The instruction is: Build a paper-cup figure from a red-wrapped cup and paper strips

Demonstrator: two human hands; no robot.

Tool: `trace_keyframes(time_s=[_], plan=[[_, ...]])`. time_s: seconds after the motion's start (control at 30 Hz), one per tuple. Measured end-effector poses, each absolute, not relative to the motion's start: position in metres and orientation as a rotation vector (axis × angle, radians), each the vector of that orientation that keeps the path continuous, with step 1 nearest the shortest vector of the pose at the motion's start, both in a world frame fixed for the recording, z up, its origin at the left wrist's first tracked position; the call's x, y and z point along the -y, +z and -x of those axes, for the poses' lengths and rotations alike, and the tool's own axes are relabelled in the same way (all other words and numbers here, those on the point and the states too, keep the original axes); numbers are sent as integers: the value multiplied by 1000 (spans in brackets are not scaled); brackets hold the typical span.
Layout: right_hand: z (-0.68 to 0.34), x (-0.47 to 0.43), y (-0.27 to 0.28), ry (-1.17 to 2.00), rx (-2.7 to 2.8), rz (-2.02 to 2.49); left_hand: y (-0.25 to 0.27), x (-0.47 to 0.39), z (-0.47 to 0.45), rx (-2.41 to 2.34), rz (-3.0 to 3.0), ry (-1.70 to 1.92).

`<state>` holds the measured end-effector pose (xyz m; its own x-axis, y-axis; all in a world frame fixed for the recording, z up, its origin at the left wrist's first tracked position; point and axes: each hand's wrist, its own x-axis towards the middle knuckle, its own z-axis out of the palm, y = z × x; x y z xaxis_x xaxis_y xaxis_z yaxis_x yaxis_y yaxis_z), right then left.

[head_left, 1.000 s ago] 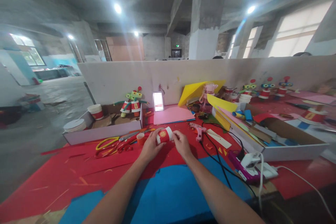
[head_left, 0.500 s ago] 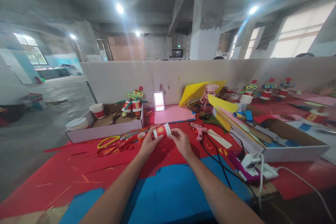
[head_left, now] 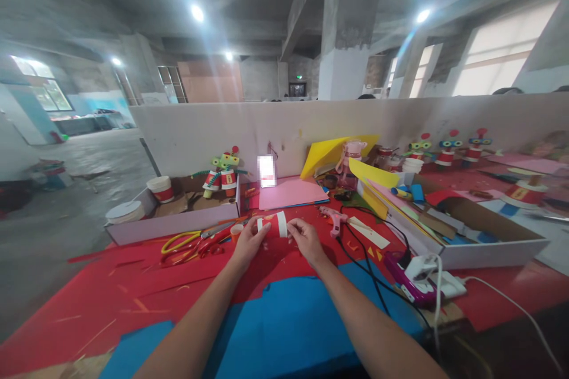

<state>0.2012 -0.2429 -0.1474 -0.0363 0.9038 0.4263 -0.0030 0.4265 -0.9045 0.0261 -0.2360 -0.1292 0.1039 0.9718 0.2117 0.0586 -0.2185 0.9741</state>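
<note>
Head view: a red and white paper cup (head_left: pixel 276 226) is held just above a red-covered table (head_left: pixel 200 278), between the person's two hands. The left hand (head_left: pixel 251 244) wraps the cup's left end, its thumb lying across the near side. The right hand (head_left: pixel 307 243) is at the other end, thumb and fingers drawn narrow at the white edge; whether they grip it, I cannot tell.

On the left, a low white box (head_left: pixel 178 224) holds a red and white tub (head_left: pixel 160 189), pieces of brown cardboard (head_left: pixel 175 206) and two cup figures (head_left: pixel 229 177) at its right end. Another white box (head_left: pixel 493 254), on the right, holds blue rolls (head_left: pixel 416 192), paper scraps and brown card. A small orange cup (head_left: pixel 236 233) stands just beyond the left hand, near the scissors (head_left: pixel 182 243); a pink glue gun (head_left: pixel 336 219) lies beyond the right hand.

The held cup is on its side, its long axis running left to right and nearly level. Its wider end, with a white band, points toward the right hand; the narrower end points left.
</note>
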Motion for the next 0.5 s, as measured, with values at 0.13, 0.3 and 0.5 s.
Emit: trace_keyframes(time_s=[0.13,0.3,0.5], plan=[[-199,242,-148,931,1357,867,-126,234,-23,-1092,-1554,1288],[-198,241,-148,938,1318,863,-126,232,-20,-1117,-1615,1317],[-198,240,-151,883,1355,943,-128,232,-22,-1118,-1596,1320]])
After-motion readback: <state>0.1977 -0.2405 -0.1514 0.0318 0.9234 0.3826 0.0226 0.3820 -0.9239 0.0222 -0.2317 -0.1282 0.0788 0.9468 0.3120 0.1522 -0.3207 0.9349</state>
